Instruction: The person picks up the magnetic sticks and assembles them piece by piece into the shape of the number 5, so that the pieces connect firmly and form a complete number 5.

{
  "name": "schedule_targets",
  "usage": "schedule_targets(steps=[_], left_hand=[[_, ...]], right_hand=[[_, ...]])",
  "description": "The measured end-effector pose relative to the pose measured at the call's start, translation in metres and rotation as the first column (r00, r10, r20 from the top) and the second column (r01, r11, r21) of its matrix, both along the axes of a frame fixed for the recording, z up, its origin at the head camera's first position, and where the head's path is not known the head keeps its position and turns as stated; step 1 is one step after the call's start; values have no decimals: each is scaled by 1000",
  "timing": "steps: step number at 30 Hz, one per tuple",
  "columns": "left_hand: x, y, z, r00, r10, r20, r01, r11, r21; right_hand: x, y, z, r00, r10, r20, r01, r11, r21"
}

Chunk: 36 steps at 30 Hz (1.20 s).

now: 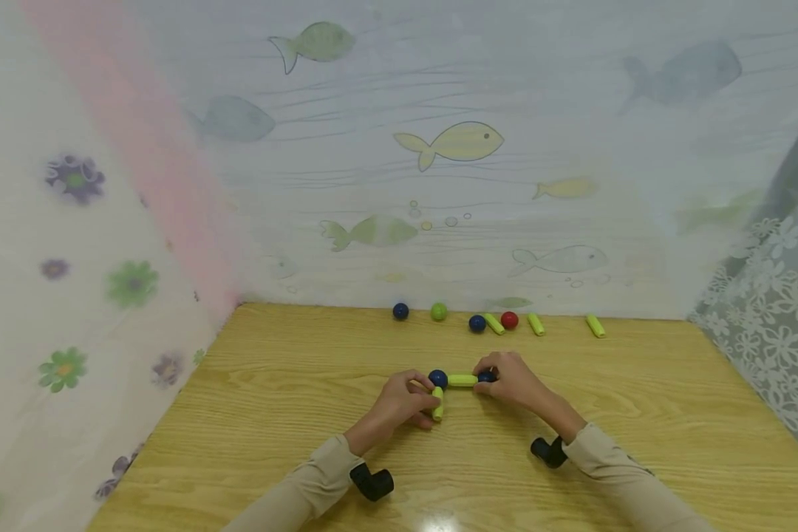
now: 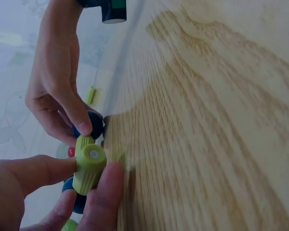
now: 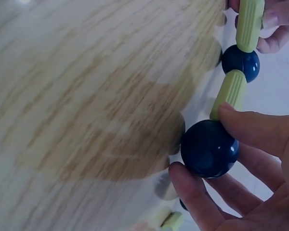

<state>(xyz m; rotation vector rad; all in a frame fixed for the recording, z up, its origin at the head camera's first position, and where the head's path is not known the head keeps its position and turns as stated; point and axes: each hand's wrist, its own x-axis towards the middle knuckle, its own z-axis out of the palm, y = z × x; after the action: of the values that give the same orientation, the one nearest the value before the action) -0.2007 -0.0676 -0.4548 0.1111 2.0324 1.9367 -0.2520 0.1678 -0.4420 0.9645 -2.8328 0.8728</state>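
L hand [image 1: 402, 399] has thumb & fingers clamped on a lime-yellow, ridged, plastic-looking rod [image 1: 438, 404]; a small round silvery disc [image 2: 94, 154] shows in the rod's free end. R hand [image 3: 260, 168] is closed in w/ thumb & fingertips round a glossy dark-blue ball [image 3: 210, 148], thumb tip lying by the joint w/ a second lime-yellow ridged rod [image 1: 462, 380]. That rod runs btwn the R-hand ball & another glossy dark-blue ball [image 1: 438, 379], touching both. The L-hand rod meets this corner ball too & points back twd the person, so the joined bits make a bent line btwn the hands, over the mid part of the table.

Beige sleeves [image 1: 326, 473] on both arms, w/ a black angled fitting [image 1: 372, 482] at L wrist & a similar one at R.

Farther off, along the back edge of the wood-grain table [image 1: 273, 414], L to R: dark-blue ball [image 1: 400, 311], lime-green ball [image 1: 439, 311], then dark-blue ball, lime rod [image 1: 494, 324] & red ball [image 1: 509, 320] close tog., then 2 more lime rods [image 1: 536, 324], spaced apart. Behind: pale cloth w/ fish prints [image 1: 372, 177]; flowered cloth [image 1: 106, 310] at L, white floral lace [image 1: 781, 336] at R.
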Motion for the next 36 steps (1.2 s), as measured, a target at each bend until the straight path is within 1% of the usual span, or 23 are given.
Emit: schedule_targets(steps=[6, 9, 14, 21, 26, 32, 36], left_hand=[[-1, 1, 1, 999, 10, -31, -13, 997, -81], [0, 1, 1, 999, 13, -42, -17, 994, -106], [-2, 0, 1, 998, 6, -65, -14, 993, -119], [-7, -6, 2, 997, -14, -82, 6, 995, -103], [-16, -11, 3, 994, -24, -104, 13, 995, -103], [-29, -19, 4, 989, -34, -146, 16, 993, -121], [-40, -27, 6, 987, -14, -161, -8, 990, -137]], right_hand=[[1, -1, 1, 1000, -16, 20, 16, 1000, 1], [1, -1, 0, 999, -25, 27, 25, 1000, 2], [1, -1, -2, 999, -26, 18, 26, 1000, 0], [2, -2, -1, 999, -36, 11, 36, 999, 3], [2, -3, -1, 999, -38, 9, 38, 999, 8], [2, -2, -1, 999, -37, 3, 37, 999, 38], [4, -3, -1, 999, -43, 9, 43, 999, 32]])
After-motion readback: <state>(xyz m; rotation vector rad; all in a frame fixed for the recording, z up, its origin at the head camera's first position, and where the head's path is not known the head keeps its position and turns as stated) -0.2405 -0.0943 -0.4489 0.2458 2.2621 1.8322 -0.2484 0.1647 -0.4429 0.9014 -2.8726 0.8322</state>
